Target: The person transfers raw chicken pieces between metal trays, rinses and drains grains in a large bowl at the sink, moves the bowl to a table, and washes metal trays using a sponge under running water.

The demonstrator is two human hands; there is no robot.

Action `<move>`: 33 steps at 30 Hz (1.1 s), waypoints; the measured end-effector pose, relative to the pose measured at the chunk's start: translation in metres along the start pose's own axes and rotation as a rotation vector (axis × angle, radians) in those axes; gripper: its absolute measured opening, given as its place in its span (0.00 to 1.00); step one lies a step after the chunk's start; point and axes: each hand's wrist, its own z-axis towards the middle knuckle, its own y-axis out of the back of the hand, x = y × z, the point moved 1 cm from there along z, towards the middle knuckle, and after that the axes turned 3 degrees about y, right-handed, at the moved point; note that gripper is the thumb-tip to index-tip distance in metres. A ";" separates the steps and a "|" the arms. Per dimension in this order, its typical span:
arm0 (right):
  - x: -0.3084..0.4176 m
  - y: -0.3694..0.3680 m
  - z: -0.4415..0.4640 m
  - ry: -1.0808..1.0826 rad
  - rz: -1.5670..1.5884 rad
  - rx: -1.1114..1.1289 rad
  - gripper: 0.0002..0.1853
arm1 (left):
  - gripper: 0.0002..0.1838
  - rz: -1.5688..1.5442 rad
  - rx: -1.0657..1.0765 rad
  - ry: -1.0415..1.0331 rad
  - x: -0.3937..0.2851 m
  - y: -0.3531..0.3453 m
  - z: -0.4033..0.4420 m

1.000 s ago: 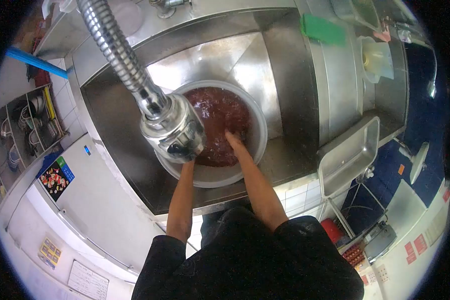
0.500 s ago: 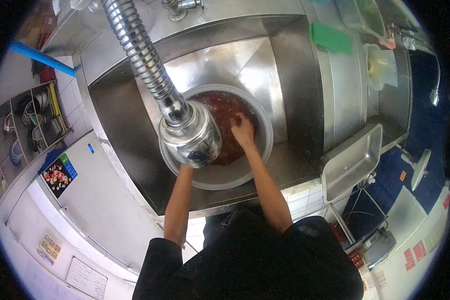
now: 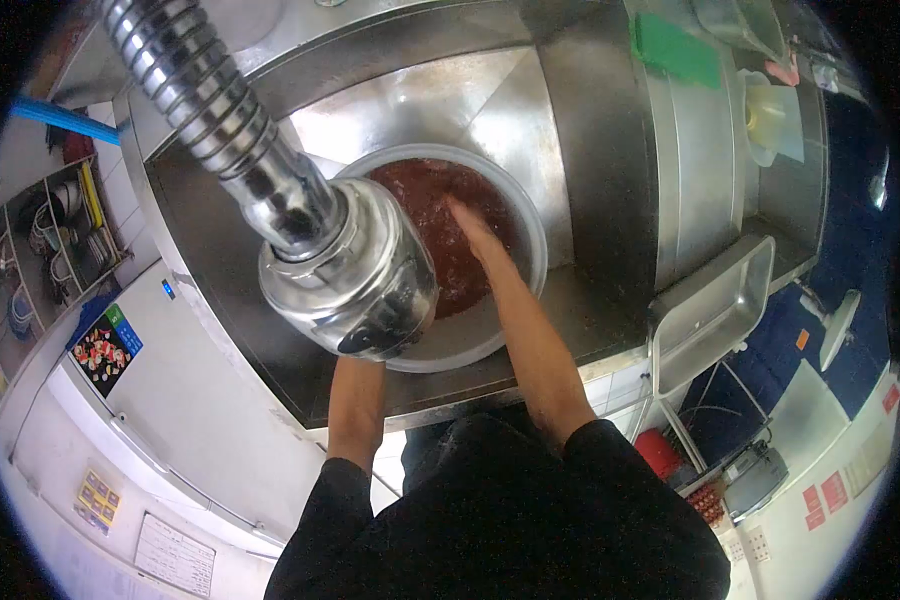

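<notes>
Your round tub sits in the metal sink, toward its near side. Its open top faces up, and being round, it has no long way to point. The tub is pale and grayish, with a thick rim. Inside is a dark red-brown mix, wet, with small light specks.

Your right hand is at the mix, inside the tub, pointing far and left. It is blurry, so you cannot tell if its grip is spread or pinching something. The big shiny tap head hides your left hand and the tub's near left part, so you cannot tell that grip. Your left arm shows below it. A green thing lies far right, and a metal pan sits right of the sink, slanting from near left to far right.
</notes>
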 end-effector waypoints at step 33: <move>0.045 -0.028 -0.147 0.427 -0.532 -0.064 0.15 | 0.08 0.323 -0.142 -0.469 -0.043 0.030 -0.117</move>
